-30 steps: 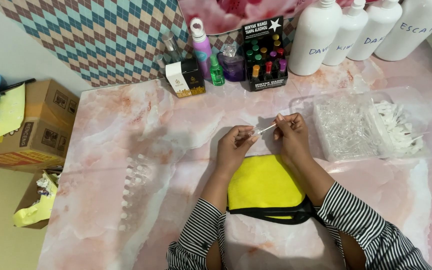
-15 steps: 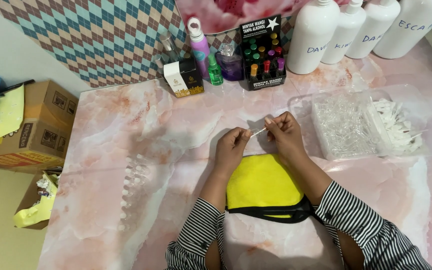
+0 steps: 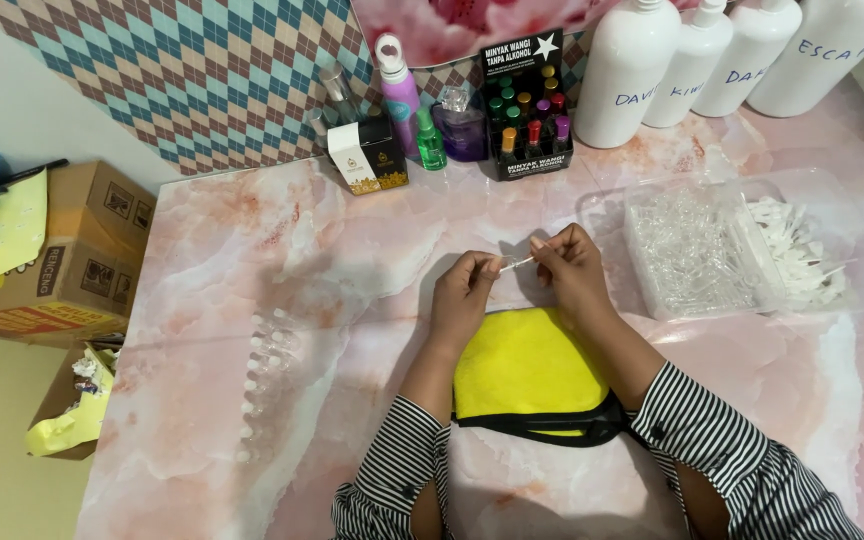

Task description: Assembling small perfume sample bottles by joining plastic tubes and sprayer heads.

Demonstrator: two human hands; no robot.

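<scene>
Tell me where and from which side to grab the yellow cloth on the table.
Pinch the yellow cloth at its left edge, coming from the left. It lies flat on the marble table; the right forearm covers its right edge, and both the left hand and right hand work above its far edge.

A pink marbled table (image 3: 252, 250) is covered with a yellow cloth (image 3: 527, 370) near the front edge and a clear tray (image 3: 732, 250) to the right. White bottles (image 3: 692, 60), a vial rack (image 3: 527, 115) and small perfume bottles (image 3: 422, 110) are lined along the back, and a row of clear vials (image 3: 262, 380) is laid at the left.
</scene>
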